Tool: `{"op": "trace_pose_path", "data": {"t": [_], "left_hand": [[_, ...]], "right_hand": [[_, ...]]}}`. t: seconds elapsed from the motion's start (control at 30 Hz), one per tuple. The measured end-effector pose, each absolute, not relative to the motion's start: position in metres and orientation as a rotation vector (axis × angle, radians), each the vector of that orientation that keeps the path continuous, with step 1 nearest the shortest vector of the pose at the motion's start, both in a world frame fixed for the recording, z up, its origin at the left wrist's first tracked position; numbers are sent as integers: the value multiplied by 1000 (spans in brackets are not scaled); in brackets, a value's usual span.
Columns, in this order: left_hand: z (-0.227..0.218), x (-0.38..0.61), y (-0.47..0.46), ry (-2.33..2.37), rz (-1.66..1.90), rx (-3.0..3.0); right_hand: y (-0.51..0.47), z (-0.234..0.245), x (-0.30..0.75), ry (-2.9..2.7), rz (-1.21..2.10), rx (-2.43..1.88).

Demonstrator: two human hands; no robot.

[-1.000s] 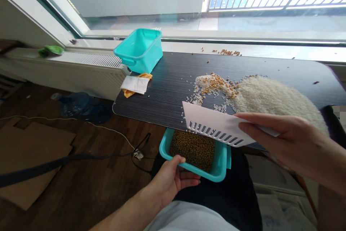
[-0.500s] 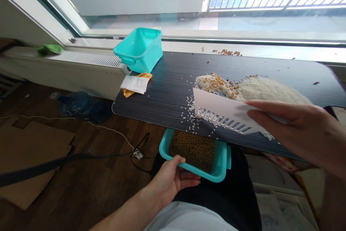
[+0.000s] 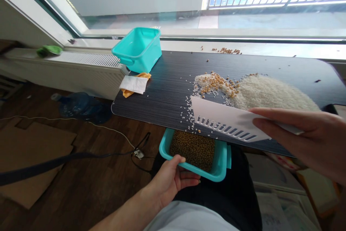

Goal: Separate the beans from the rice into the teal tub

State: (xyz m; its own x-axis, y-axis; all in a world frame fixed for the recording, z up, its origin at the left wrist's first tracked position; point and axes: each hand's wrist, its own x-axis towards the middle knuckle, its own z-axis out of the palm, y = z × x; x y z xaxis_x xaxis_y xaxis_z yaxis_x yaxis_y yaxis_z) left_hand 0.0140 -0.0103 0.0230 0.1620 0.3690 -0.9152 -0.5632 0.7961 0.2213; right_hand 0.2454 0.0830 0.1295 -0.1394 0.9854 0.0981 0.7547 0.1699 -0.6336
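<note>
My left hand (image 3: 175, 175) grips the near rim of a turquoise plastic bin (image 3: 220, 173), thumb over the edge. Round tan beans, which look like soybeans (image 3: 193, 148), lie in it, just below the dark tabletop's front edge. In my right hand (image 3: 300, 130) is a white slotted plastic scraper (image 3: 224, 115), its slotted edge tilted down near the table's front edge. Behind the scraper lie a large heap of white rice (image 3: 273, 92) and a smaller patch of rice mixed with tan beans (image 3: 214, 83). Loose rice grains and a bean show by the scraper's left end.
A second turquoise bin (image 3: 140, 50) stands at the table's (image 3: 154, 106) far left corner, beside a white folded tissue (image 3: 133, 84) on an orange cloth (image 3: 127, 93). Stray beans (image 3: 228, 51) lie on the windowsill. A radiator (image 3: 89, 69) and a water bottle (image 3: 81, 106) are at left.
My right hand has drawn the scraper toward the table's front edge, uncovering more of the mixed patch behind it. The left hand and its bin have stayed in place.
</note>
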Motion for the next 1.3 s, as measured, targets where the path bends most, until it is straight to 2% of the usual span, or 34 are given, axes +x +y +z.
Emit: {"op": "trace_pose_path", "data": {"t": [0.7, 0.83, 1.0, 1.13, 1.3], "left_hand": [[21, 15, -13, 1219, 667, -178], [18, 16, -15, 1227, 681, -181], [14, 17, -17, 1221, 699, -180], [13, 15, -20, 1234, 695, -181], [13, 13, -22, 1245, 673, -191]], "right_hand": [[68, 121, 258, -2021, 672, -1559], [59, 118, 243, -1962, 603, -1516], [49, 96, 185, -1828, 846, -1466], [58, 70, 154, -1797, 816, -1517], [62, 59, 182, -1726, 670, -1668]]}}
